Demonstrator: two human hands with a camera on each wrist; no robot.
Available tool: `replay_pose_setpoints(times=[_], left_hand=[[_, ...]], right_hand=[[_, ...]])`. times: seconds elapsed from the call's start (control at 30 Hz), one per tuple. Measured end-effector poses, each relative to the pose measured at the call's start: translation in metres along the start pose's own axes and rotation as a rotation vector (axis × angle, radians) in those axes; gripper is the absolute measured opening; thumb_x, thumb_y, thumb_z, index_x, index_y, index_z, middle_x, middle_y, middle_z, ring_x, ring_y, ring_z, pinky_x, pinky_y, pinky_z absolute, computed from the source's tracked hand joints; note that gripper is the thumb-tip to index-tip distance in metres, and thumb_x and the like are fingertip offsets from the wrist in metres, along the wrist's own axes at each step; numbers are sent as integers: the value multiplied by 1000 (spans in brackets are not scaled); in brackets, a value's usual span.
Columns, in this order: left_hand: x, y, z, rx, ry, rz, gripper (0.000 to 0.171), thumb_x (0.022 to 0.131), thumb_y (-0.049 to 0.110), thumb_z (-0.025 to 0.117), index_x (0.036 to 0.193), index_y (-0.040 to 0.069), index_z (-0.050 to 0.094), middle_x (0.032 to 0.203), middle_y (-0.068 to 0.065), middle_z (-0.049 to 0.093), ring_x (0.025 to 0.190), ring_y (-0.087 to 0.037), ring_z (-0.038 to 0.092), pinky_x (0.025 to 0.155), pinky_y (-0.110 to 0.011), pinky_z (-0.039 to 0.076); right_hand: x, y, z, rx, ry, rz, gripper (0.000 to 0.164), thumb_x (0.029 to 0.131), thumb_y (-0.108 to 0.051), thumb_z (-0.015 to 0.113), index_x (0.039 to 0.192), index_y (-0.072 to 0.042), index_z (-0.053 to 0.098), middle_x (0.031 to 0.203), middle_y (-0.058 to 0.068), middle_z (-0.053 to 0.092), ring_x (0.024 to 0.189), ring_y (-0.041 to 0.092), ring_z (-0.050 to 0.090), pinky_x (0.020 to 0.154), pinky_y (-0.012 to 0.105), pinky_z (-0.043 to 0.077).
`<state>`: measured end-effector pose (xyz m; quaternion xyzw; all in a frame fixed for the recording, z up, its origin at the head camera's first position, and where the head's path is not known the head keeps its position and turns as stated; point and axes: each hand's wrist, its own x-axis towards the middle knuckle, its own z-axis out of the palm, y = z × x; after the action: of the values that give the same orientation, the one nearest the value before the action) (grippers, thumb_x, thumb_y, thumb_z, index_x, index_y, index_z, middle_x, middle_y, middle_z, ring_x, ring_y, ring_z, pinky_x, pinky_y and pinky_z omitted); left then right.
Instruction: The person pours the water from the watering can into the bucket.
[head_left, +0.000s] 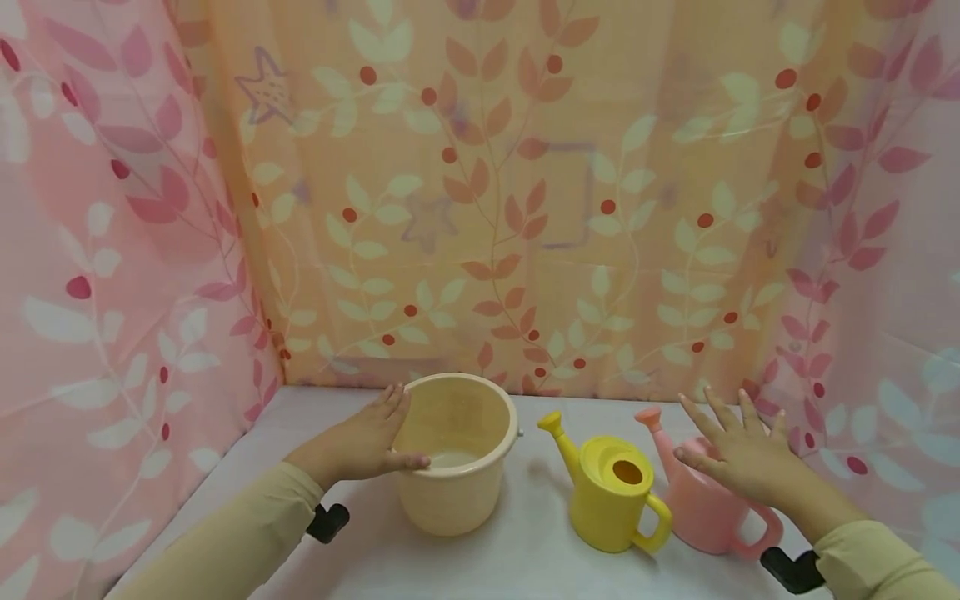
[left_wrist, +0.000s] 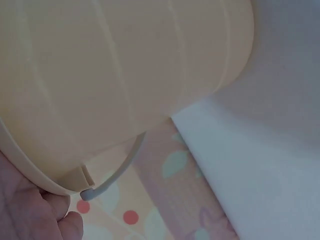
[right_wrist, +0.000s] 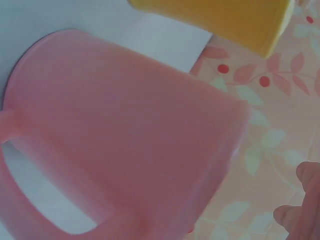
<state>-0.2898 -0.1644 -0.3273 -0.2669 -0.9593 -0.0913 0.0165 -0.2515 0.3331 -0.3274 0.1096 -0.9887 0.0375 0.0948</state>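
A cream bucket (head_left: 450,492) stands upright on the white table, left of middle. My left hand (head_left: 360,437) rests at the left side of its rim. The fingers lie fairly straight toward the back, and the thumb stretches across the near rim. In the left wrist view the fingertips (left_wrist: 70,225) sit by the rim near the bucket's grey handle (left_wrist: 117,172). My right hand (head_left: 750,462) is spread over the pink watering can (head_left: 705,508), hiding part of its top. A yellow watering can (head_left: 611,500) stands just left of the pink one, its spout pointing up and left.
The white table (head_left: 360,567) ends at a patterned orange curtain (head_left: 495,250) behind. Pink leaf-patterned curtains close off the left side (head_left: 135,292) and the right side (head_left: 892,333). A black wrist strap piece (head_left: 328,523) shows below the left sleeve.
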Motion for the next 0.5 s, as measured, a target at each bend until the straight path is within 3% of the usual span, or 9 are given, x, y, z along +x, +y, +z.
replay_pose_setpoints(times=[0.27,0.5], left_hand=[[-1,3,-3,25,-20,2,112,74,75,47,143,-7,13,150,-22,4,138,-34,4,109,-45,15],[-1,2,-3,4,-19,-5,114,72,76,48,143,-7,12,149,-24,3,138,-34,3,109,-46,15]], right_hand=[[-4,-11,-8,50,13,-19,85,84,-65,44,148,-29,0,151,22,-1,128,56,-12,81,72,-21],[-12,-22,-15,238,30,-85,77,88,-48,52,148,-29,8,151,21,0,131,52,-8,85,78,-3]])
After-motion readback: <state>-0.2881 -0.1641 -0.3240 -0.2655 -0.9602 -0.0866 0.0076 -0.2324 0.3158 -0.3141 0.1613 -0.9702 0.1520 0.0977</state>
